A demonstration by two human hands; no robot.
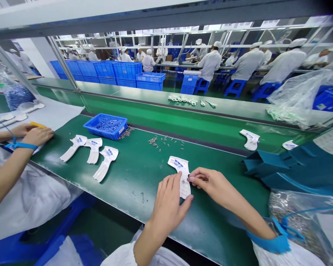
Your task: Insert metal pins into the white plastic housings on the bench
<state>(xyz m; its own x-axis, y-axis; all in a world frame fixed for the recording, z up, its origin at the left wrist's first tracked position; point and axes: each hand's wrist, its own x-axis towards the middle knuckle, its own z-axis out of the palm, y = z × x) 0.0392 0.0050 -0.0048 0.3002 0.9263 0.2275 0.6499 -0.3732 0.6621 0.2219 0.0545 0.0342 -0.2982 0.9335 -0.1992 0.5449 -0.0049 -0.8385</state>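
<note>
A white gun-shaped plastic shell [178,163] with small blue parts in its upper end lies on the green bench. My left hand [168,199] rests over its left edge, fingers together and thumb at the lower end, steadying the shell. At the shell's right side my right hand [209,183] pinches something small and dark between thumb and fingertips; what it is cannot be made out. Small metal pieces [153,141] are scattered behind the shell. Three similar white shells [104,164] lie in a row to the left.
A blue tray [93,130] of small blue parts stands at the back left. Another person's hands [39,135] work at far left. Teal bins [277,166] and a plastic bag of metal pieces [291,210] sit at right. Another shell [249,139] lies at back right.
</note>
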